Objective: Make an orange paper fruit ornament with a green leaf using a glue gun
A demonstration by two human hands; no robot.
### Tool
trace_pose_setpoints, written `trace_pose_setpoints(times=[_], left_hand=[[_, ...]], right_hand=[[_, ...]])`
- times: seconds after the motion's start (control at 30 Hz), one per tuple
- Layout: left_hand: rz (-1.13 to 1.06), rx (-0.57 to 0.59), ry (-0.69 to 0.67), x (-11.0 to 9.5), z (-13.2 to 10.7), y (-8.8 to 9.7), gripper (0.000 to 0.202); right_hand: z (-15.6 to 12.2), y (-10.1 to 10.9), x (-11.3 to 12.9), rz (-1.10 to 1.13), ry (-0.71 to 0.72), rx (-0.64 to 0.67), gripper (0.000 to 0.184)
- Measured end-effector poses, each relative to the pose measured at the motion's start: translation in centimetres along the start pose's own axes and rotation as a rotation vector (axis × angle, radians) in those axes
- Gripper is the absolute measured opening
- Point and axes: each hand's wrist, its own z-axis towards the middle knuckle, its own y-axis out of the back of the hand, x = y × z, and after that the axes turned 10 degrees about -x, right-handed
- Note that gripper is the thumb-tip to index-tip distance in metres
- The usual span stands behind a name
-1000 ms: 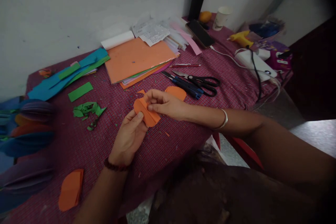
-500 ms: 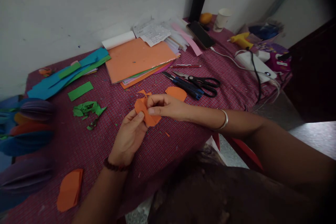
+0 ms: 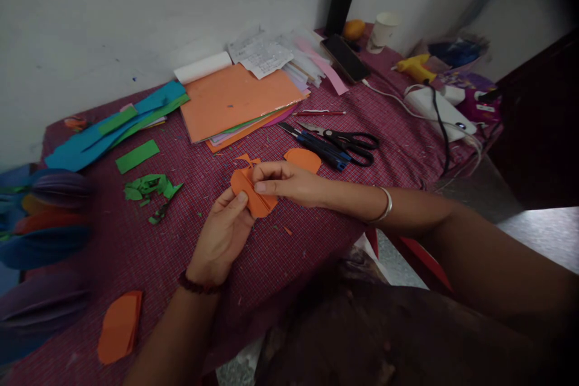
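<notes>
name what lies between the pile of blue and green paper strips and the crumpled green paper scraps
In the head view, a flat green paper rectangle lies between them.

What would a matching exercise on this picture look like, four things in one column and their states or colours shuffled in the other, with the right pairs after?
Things:
1. Scissors
2. Left hand
3. Paper cup
4. Glue gun

States or colours:
A. White, standing upright
B. Yellow
C. Black loop handles
D. Gripping orange paper, dark bracelet at the wrist

Right pairs: 1-C, 2-D, 3-A, 4-B
</notes>
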Motion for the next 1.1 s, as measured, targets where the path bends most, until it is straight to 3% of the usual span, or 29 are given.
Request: trace_pose_setpoints(times=[0.23, 0.33, 0.47, 0.6, 0.7, 1.1], left_hand=[[-0.04, -0.024, 0.004, 0.0, 0.0, -0.2, 0.02], [-0.034, -0.021, -0.007, -0.1, -0.1, -0.2, 0.021], [-0.006, -0.016, -0.012, 0.0, -0.1, -0.2, 0.026], [0.014, -0.011, -0.018, 0.0, -0.1, -0.2, 0.021], [0.02, -0.004, -0.022, -0.1, -0.1, -0.3, 0.018], [-0.023, 0.003, -0.004, -0.1, -0.1, -0.4, 0.017]], right_hand=[[0.1, 0.1, -0.6, -0.022, 0.079, -0.035, 0.021], [0.2, 0.0, -0.7, -0.026, 0.14, -0.056, 0.024], [0.0, 0.0, 0.0, -0.121, 0.154, -0.025, 0.01], [-0.1, 0.0, 0.4, -0.153, 0.11, 0.012, 0.033], [0.0, 0.0, 0.4, -0.147, 0.128, 0.008, 0.04], [-0.1, 0.1, 0.0, -0.083, 0.134, 0.019, 0.028]])
